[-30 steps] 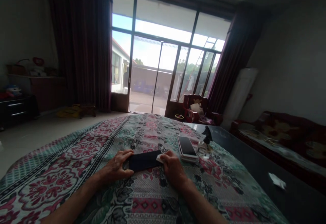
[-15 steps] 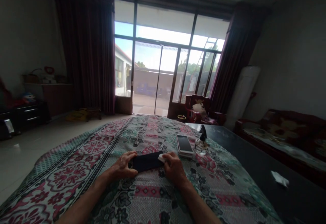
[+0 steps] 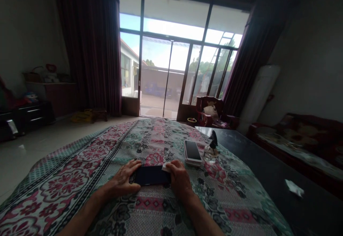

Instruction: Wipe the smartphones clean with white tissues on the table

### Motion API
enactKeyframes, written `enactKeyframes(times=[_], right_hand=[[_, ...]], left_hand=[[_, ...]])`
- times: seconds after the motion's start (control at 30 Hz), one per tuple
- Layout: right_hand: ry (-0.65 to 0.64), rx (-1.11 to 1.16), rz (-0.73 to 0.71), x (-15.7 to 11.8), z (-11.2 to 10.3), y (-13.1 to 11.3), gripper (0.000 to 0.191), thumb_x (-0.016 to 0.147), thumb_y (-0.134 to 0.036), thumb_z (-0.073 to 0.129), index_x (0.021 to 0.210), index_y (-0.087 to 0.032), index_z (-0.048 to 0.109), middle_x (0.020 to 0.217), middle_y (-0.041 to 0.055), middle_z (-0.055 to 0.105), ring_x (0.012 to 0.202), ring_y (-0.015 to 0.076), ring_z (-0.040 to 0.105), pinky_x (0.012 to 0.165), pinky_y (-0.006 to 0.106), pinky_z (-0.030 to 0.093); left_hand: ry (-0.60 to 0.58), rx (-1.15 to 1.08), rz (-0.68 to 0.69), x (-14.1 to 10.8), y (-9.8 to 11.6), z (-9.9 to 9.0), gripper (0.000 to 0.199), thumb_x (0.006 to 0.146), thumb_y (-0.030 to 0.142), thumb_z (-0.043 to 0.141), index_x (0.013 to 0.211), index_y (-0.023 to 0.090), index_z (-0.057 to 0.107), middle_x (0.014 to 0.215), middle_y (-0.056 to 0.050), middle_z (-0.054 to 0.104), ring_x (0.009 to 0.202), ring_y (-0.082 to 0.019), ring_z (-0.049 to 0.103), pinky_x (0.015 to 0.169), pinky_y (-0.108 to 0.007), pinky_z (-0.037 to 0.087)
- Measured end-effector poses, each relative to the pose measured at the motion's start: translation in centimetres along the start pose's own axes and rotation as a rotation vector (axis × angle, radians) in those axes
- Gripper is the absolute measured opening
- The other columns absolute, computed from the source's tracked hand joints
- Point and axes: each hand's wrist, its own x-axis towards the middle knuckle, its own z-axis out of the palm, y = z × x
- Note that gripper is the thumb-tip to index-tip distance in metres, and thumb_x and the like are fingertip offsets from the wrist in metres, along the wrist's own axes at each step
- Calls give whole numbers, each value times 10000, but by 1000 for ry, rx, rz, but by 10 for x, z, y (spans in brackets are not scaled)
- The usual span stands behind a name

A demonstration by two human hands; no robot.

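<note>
One dark phone (image 3: 152,176) lies crosswise between my left hand (image 3: 123,177), fingers gripping one end, and right hand (image 3: 181,181), fingers pinching white tissue (image 3: 165,167) at the other.

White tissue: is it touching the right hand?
Touching. The head view shows the white tissue pinched in the fingers of the right hand, part of it sticking out beyond them.

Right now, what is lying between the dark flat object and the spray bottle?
In the head view, the right hand, then the white-edged stack beside the spray bottle.
</note>
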Motion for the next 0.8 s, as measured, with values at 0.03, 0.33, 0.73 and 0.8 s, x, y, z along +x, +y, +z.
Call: enactKeyframes(times=[0.03, 0.33, 0.73, 0.8], right_hand=[[-5, 1, 3, 1, 0, 0, 353, 827, -45, 456, 1031, -239, 668, 1007, 35, 611, 965, 176, 529, 876, 251, 399], [-88, -92, 37, 13, -2, -7, 331, 874, -94, 427, 1006, -255, 685, 996, 26, 622, 970, 178, 513, 857, 240, 391], [-136, -168, 11, -16, -16, -29, 349, 871, -84, 426, 1019, -281, 673, 1014, 16, 622, 936, 176, 515, 839, 263, 395], [-129, -162, 12, -25, -18, -30, 364, 869, -70, 417, 1031, -282, 664, 1017, 12, 619, 948, 173, 514, 843, 256, 394]], left_hand=[[-4, 2, -4, 0, 1, -1, 775, 684, 379, 631, 1395, 147, 425, 1526, -100, 337, 1429, -308, 223, 1176, -431, 200], [-6, -17, 31, 2, -13, 5, 768, 751, 505, 607, 1407, 159, 407, 1534, -101, 322, 1432, -310, 210, 1177, -451, 191], [80, -60, 60, 7, -19, 12, 725, 700, 526, 663, 1332, 206, 509, 1485, -95, 414, 1395, -331, 300, 1156, -460, 244], [85, -56, 65, 8, -21, 14, 727, 699, 518, 666, 1331, 194, 510, 1477, -102, 425, 1393, -328, 305, 1154, -450, 251]])
